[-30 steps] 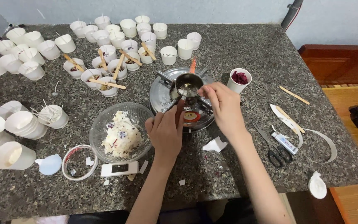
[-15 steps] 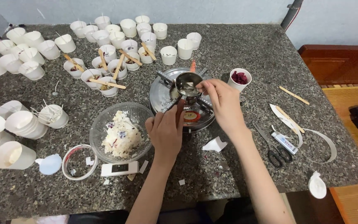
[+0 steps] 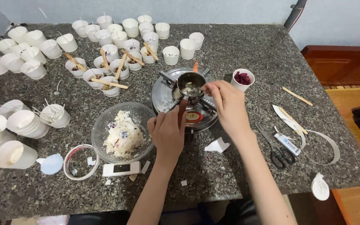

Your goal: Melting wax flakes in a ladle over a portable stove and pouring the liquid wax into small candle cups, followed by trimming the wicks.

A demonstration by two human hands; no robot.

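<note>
- Left hand (image 3: 168, 130): near side of the small stove (image 3: 188, 102), fingers curled round the red handle (image 3: 183, 109) of the little metal pot (image 3: 191, 84), gripping it.
- Right hand (image 3: 228, 104): just right of pot, fingertips pinched at its rim; can't tell if anything's btwn them.
- Pot sits on the stove grate, centre of table (image 3: 251, 50), w/ pale melted stuff inside.
- Paper cup w/ dark red petals (image 3: 243, 78) just right of stove, far side of right hand.
- Glass bowl (image 3: 121, 131) w/ white flaky lumps, left of left hand, near it.
- White flat gadget (image 3: 121, 168) & clear lid ring (image 3: 81, 161) on near side of bowl.
- Scissors (image 3: 278, 150), a small tube (image 3: 286, 143) & wooden sticks (image 3: 297, 96) well right of hands.
- Many white cups (image 3: 117, 50) at far & left of table, some w/ sticks laid across tops.
- Crumpled white scrap (image 3: 217, 146) near stove, btwn the forearms.
</note>
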